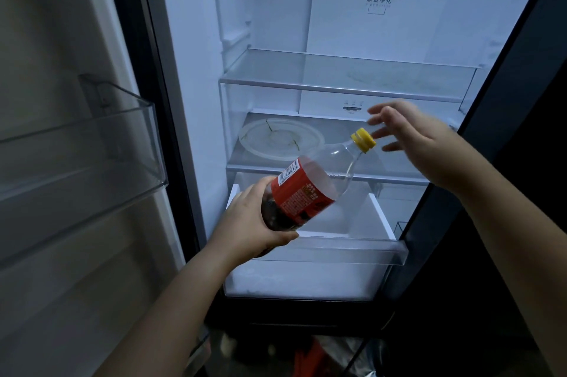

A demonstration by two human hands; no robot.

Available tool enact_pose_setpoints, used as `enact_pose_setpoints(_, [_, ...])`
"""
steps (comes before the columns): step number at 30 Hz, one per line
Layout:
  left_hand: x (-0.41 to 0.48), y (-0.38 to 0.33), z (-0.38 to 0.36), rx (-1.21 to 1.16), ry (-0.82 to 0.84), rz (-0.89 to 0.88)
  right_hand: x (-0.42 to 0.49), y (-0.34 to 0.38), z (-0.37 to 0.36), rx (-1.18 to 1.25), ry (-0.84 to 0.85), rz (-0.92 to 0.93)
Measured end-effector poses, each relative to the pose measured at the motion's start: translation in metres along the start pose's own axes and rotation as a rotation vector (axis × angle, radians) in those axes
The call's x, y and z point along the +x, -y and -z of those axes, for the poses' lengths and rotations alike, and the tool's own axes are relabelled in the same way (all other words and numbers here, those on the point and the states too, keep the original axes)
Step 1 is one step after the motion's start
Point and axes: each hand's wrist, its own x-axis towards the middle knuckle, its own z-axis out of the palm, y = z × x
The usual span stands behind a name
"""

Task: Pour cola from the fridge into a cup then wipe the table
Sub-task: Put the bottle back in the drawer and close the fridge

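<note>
A cola bottle [310, 186] with a red label and a yellow cap [363, 139] is tilted, cap up and to the right, in front of the open fridge [196, 75]. Only its lower part holds dark cola. My left hand [251, 223] grips the bottle's base. My right hand [411, 137] hovers just right of the cap with fingers spread, not touching it. No cup or table is in view.
The fridge door [70, 143] stands open on the left with a clear door bin [92, 143]. A glass shelf [346, 85] is above; a round clear lid [280, 138] lies on the middle shelf. A white drawer [352, 223] is pulled out below. A dark door edge [491, 131] lies right.
</note>
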Motion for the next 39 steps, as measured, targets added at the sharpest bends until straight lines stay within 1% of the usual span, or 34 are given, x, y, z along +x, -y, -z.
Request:
enact_pose_setpoints(1, [0.0,0.0,0.0,0.001,0.0,0.001,-0.002,-0.001,0.004,0.115,0.053,0.036])
enact_pose_setpoints(2, [0.0,0.0,0.0,0.003,0.001,0.001,-0.003,-0.001,0.008,0.162,0.102,0.077])
enact_pose_setpoints(4, [0.0,-0.001,0.001,0.014,0.007,-0.002,-0.006,-0.004,0.012,0.158,0.161,0.12])
enact_pose_setpoints(5, [0.0,-0.001,0.001,0.019,0.01,-0.007,-0.006,-0.005,0.012,0.141,0.164,0.125])
enact_pose_setpoints(10, [-0.001,-0.003,0.001,0.028,0.007,-0.024,-0.002,-0.005,0.008,0.082,0.102,0.107])
enact_pose_setpoints(15, [-0.001,-0.001,0.0,0.015,-0.002,-0.015,0.001,-0.002,-0.006,-0.061,-0.003,0.039])
enact_pose_setpoints(17, [-0.001,-0.002,-0.001,0.004,-0.001,-0.01,0.0,0.0,-0.008,-0.125,-0.029,0.052])
enact_pose_setpoints(18, [-0.001,-0.002,-0.001,0.004,0.001,-0.008,-0.002,0.0,-0.008,-0.108,-0.021,0.067])
enact_pose_setpoints(21, [0.0,-0.001,-0.001,-0.004,0.004,0.002,-0.005,-0.004,-0.001,0.112,0.087,0.101])
enact_pose_setpoints(23, [0.0,-0.001,0.0,-0.01,0.006,0.003,-0.006,-0.006,0.001,0.208,0.145,0.137])
enact_pose_setpoints(27, [0.0,-0.001,0.0,-0.012,0.011,-0.005,-0.005,-0.008,0.002,0.269,0.134,0.127])
enact_pose_setpoints(34, [-0.001,-0.002,0.001,-0.004,0.012,-0.015,-0.001,-0.002,-0.004,0.228,0.045,0.08])
enact_pose_setpoints(39, [-0.001,-0.003,0.0,0.0,0.012,-0.016,0.0,-0.005,-0.013,-0.042,-0.089,0.076])
